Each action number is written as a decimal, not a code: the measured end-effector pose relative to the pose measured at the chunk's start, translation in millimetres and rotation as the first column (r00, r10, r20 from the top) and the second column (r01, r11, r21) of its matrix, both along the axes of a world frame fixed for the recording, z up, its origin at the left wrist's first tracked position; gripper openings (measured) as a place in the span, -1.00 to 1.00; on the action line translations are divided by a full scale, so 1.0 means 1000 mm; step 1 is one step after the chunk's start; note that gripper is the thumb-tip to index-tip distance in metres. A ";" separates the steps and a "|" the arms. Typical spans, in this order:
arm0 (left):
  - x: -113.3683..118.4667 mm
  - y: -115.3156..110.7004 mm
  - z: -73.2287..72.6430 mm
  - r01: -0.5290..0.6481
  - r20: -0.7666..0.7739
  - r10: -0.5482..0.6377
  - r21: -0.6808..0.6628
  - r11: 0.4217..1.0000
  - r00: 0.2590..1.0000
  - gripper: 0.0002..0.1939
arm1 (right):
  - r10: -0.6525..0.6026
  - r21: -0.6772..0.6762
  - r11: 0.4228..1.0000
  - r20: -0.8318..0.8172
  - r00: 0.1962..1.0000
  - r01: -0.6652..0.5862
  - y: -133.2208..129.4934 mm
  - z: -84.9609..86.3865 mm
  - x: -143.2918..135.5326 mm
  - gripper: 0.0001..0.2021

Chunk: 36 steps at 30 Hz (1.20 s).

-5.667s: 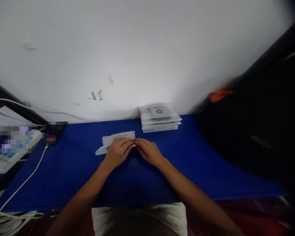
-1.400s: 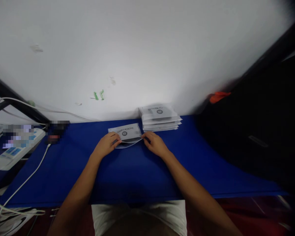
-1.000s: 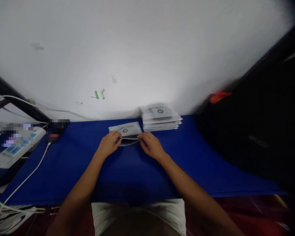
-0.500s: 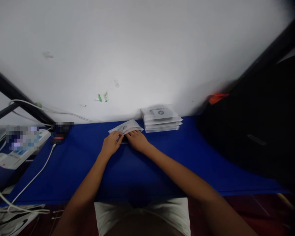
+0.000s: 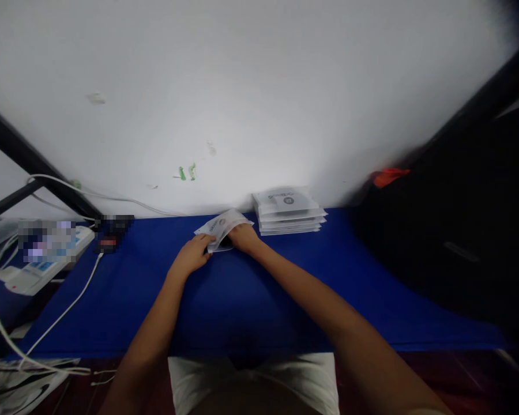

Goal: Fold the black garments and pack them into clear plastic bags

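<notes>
A frosted translucent plastic bag [image 5: 220, 226] with grey printing lies on the blue surface near the wall, its mouth lifted toward me. My left hand [image 5: 193, 253] pinches its near left edge. My right hand [image 5: 243, 237] reaches into the mouth, its fingers hidden under the upper layer. Something dark [image 5: 226, 242] shows inside the opening, too little of it to name. Just right of the bag stands a stack of similar printed frosted bags [image 5: 290, 213], filled and lying flat, touched by neither hand.
A white wall [image 5: 259, 104] rises behind the blue surface [image 5: 242, 305]. At the left are a white power strip [image 5: 47, 265], a blurred-out dark item and white cables [image 5: 75, 302]. A large black object [image 5: 441, 248] bounds the right side, with an orange piece [image 5: 389, 177] by it.
My right hand has slid deeper into the bag, and the mouth gapes wider. My left hand has shifted slightly down and left along the edge. The whole view has moved a little.
</notes>
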<state>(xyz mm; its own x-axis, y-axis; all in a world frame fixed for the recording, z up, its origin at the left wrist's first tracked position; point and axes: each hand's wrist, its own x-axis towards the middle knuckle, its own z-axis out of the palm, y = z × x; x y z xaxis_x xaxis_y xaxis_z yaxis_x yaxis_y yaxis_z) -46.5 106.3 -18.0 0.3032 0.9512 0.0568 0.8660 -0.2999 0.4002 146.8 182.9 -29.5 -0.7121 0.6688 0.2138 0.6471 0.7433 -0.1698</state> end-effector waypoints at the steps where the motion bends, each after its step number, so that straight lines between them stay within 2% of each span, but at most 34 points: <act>1: -0.002 0.000 0.001 -0.006 -0.010 0.006 -0.016 1.000 1.000 -0.52 | 0.013 0.000 1.000 0.020 1.000 -0.013 -0.003 -0.001 0.002 -0.66; 6: -0.004 -0.002 0.003 -0.026 -0.049 0.022 -0.091 0.995 0.999 -0.44 | 0.099 0.012 0.995 0.115 0.988 -0.101 -0.020 -0.002 0.016 -0.59; 10: -0.001 -0.001 0.000 -0.055 -0.093 0.044 -0.120 0.991 0.995 -0.51 | 0.217 0.026 0.975 0.128 0.968 -0.222 -0.034 0.002 0.031 -0.65; 12: -0.002 0.000 -0.003 -0.051 -0.091 0.040 -0.115 0.992 0.995 -0.52 | 0.285 0.031 0.957 0.088 0.954 -0.289 -0.042 0.002 0.040 -0.66; 15: -0.005 0.003 -0.009 -0.050 -0.089 0.043 -0.084 0.995 0.995 -0.51 | 0.357 0.025 0.934 -0.064 0.932 -0.356 -0.057 0.001 0.055 -0.58; 19: -0.008 0.006 -0.015 -0.100 -0.088 0.101 0.006 0.995 0.991 -0.57 | 0.411 -0.016 0.906 -0.197 0.890 -0.422 -0.082 0.003 0.079 -0.46; 21: -0.009 0.007 -0.016 -0.137 -0.087 0.142 0.063 0.989 0.986 -0.60 | 0.359 -0.038 0.926 -0.214 0.909 -0.375 -0.092 0.003 0.092 -0.43; 24: -0.006 0.009 -0.016 -0.176 -0.083 0.189 0.145 0.974 0.978 -0.61 | 0.183 -0.052 0.978 -0.258 0.949 -0.203 -0.102 -0.001 0.110 -0.40; 27: 0.001 0.009 -0.017 -0.191 -0.081 0.210 0.193 0.962 0.974 -0.66 | 0.053 -0.091 0.992 -0.309 0.950 -0.085 -0.105 -0.009 0.125 -0.44; 31: 0.012 0.009 -0.020 -0.172 -0.078 0.192 0.211 0.962 0.978 -0.77 | -0.033 -0.150 0.988 -0.341 0.940 -0.020 -0.108 -0.013 0.137 -0.56; 36: 0.015 0.013 -0.024 -0.160 -0.061 0.178 0.230 0.960 0.982 -0.81 | -0.078 -0.186 0.982 -0.400 0.913 0.003 -0.113 -0.008 0.137 -0.64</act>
<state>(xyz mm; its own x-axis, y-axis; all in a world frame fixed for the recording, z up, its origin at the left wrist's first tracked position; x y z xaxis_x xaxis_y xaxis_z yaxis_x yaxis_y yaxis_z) -31.5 119.3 -41.6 0.1514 0.9549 0.2553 0.9382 -0.2201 0.2670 283.9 70.3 -37.7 -0.5612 0.7490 0.3523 0.5235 0.6509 -0.5498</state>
